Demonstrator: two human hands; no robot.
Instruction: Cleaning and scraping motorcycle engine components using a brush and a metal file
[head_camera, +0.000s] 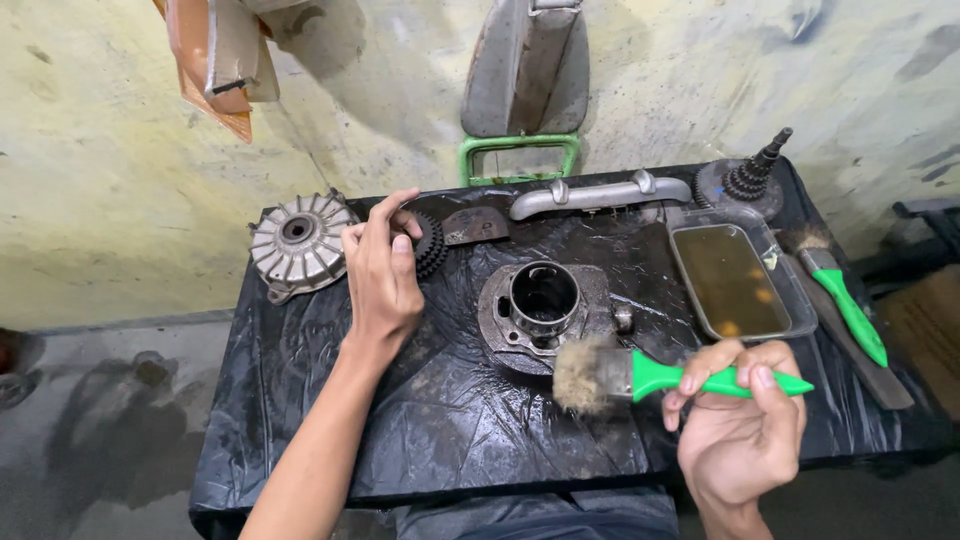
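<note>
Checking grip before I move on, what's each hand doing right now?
Left hand: fingers closing on the black gear, grip uncertain.
Right hand: closed, holding the green-handled brush.

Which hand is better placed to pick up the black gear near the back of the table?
Left. The left hand already has its fingers on the black gear, while the right hand is busy holding the green-handled brush near the metal cylinder.
</note>
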